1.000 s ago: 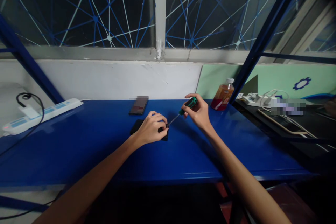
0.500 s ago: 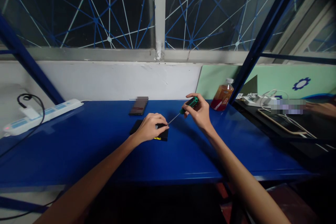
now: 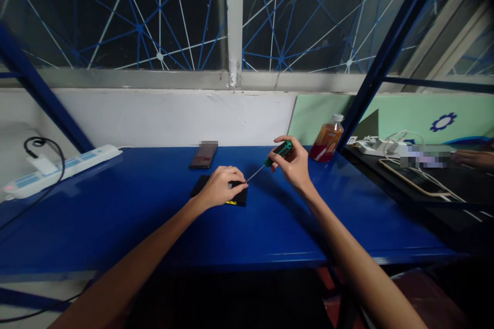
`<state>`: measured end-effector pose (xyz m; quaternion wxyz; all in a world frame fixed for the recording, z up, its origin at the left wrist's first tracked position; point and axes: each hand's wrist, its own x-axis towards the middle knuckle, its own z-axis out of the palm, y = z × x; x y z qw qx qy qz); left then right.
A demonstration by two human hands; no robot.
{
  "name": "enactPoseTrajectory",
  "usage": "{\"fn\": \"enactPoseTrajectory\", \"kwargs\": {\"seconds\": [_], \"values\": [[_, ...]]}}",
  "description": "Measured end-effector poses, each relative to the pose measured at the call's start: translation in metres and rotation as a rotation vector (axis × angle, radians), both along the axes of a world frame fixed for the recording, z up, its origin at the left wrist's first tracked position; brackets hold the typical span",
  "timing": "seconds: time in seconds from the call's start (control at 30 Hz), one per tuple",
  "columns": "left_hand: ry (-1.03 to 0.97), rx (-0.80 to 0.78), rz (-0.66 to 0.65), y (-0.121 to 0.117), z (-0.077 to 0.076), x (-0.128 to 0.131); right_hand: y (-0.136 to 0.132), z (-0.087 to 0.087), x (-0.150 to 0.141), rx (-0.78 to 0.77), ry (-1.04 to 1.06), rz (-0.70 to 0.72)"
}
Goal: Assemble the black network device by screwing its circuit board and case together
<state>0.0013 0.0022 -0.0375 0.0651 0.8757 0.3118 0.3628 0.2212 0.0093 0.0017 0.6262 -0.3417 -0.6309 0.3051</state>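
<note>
A screwdriver (image 3: 280, 152) with a green and black handle is gripped in my right hand (image 3: 295, 164). It slants down to the left, its thin shaft ending at the fingertips of my left hand (image 3: 223, 185). That hand lies over a flat black rectangular object (image 3: 241, 198) with a yellow mark on its near edge, covering much of it. Thumb and fingers of the left hand come together at the screwdriver tip. Anything small between them is too tiny to make out. A dark phone (image 3: 204, 155) lies just behind the black object.
The blue table (image 3: 254, 236) carries a white power strip (image 3: 65, 169) at the left and a bottle of reddish drink (image 3: 327, 139) at the back right. On a black surface to the right are a phone (image 3: 412, 177), white cables and another person's hand (image 3: 473, 158).
Almost nothing differs. Both hands, the screwdriver and the black object hold their places; the view has shifted very slightly.
</note>
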Motion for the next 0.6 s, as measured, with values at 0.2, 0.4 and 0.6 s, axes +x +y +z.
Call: {"fn": "enactPoseTrajectory", "kwargs": {"seconds": [0.2, 0.4, 0.6], "values": [[0.009, -0.019, 0.01, 0.0002, -0.0009, 0.0, 0.0003, -0.0003, -0.0001, -0.01, 0.009, 0.004], [-0.005, -0.02, 0.025, -0.0006, -0.0028, 0.0001, 0.001, -0.0001, 0.0003, 0.006, 0.028, -0.004], [-0.032, -0.045, 0.016, -0.0024, -0.0009, 0.001, 0.0021, 0.0004, 0.0024, 0.01, 0.039, -0.005]]}}
